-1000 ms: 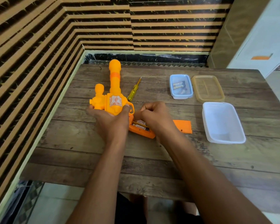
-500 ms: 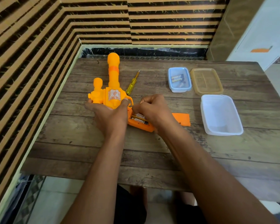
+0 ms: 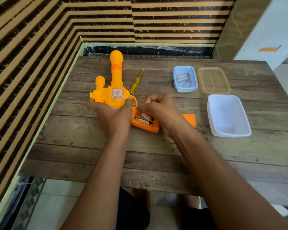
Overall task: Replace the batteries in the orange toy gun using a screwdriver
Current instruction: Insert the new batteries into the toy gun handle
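Orange toy gun (image 3: pixel 116 80) lies flat on the wooden table (image 3: pixel 140 155), barrel toward twelve o'clock. Left hand (image 3: pixel 114 117) grips its body, fingers curled round. Right hand (image 3: pixel 163 112) curls its fingers over the open handle at four o'clock; whether they pinch anything I cannot tell. Two batteries (image 3: pixel 143 120) sit inside.

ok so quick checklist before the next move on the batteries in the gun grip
1. Steadying: ok, the left hand grips the toy gun by its body.
2. Compartment open: ok, the battery cover lies off the grip, just right of the right hand.
3. Access: ok, two batteries show in the open grip.
4. Right hand's hold on a battery: cannot tell, its curled fingers hide the contact.
5. Screwdriver clear of the work: ok, it lies untouched beside the barrel.
6. Loose batteries within reach: ok, they sit in the blue tub.
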Demonstrator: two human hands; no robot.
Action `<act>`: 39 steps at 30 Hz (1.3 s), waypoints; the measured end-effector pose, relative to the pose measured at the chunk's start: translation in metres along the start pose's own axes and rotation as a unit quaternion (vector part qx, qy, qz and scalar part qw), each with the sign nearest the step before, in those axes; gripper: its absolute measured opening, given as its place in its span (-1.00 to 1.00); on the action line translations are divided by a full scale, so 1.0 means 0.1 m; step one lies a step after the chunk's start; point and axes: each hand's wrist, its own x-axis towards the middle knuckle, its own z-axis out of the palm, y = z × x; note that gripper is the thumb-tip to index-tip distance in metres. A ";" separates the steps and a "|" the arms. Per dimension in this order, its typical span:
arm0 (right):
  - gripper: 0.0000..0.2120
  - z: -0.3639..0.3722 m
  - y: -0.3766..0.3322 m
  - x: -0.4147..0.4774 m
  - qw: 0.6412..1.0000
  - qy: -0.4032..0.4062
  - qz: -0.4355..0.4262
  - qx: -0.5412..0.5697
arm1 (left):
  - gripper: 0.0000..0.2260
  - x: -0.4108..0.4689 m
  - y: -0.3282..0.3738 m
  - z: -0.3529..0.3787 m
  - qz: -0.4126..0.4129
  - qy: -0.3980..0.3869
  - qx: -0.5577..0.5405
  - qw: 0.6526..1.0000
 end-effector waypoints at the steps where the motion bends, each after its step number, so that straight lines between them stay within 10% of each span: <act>1: -0.75 -0.01 0.01 0.00 1.000 -0.009 -0.014 -0.003 | -0.19 0.00 0.00 0.00 -0.003 -0.001 0.001 1.000; 14: -0.83 -0.24 0.07 -0.03 0.972 -0.084 -0.187 -0.113 | -0.19 0.03 0.01 -0.01 -0.010 -0.003 0.006 1.000; 39: -0.75 -0.07 0.19 0.03 0.966 -0.030 -0.217 -0.137 | -0.17 0.02 0.01 -0.02 -0.004 -0.014 -0.003 1.000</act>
